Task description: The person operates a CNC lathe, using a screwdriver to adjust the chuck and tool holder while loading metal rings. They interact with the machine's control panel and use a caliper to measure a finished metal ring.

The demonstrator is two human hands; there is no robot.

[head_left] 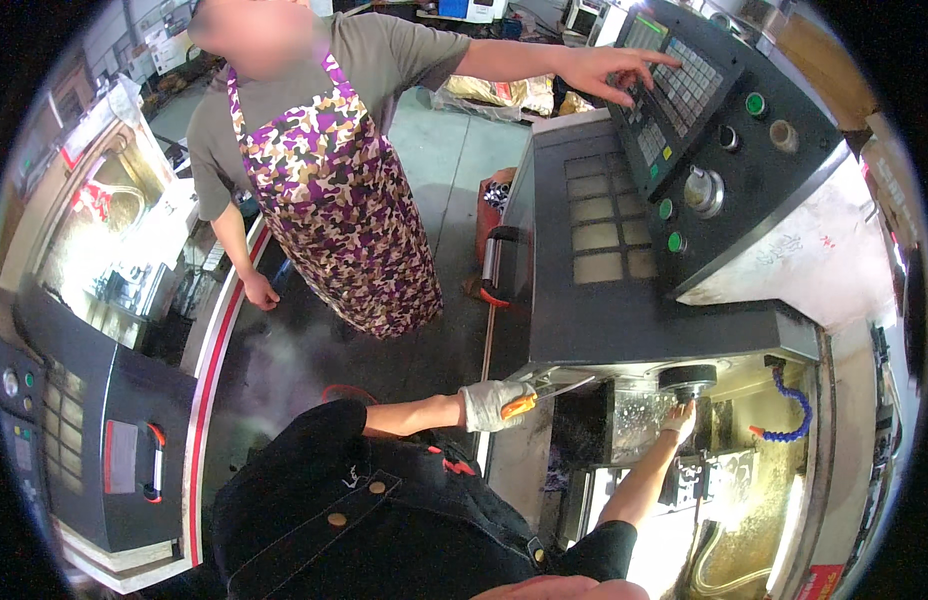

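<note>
My left hand (492, 406), in a pale work glove, is closed around an orange-handled tool (521, 406) with a thin metal rod pointing right toward the machine opening. Whether it is a screwdriver or a hook tool I cannot tell. Inside the lit lathe, my right hand (678, 420), also gloved, reaches up just below a round dark chuck (687, 378). Its fingers are drawn together at the chuck's underside; what they grip is too small to make out. Beneath this hand lies metal tooling (689, 480) on the machine bed.
A co-worker in a camouflage apron (329, 190) stands across from me, one hand (614, 75) on the control panel (674, 90). The dark sliding door (584, 290) has a handle (492, 265). A blue coolant hose (806, 410) hangs right of the chuck. Another machine (114, 440) stands left.
</note>
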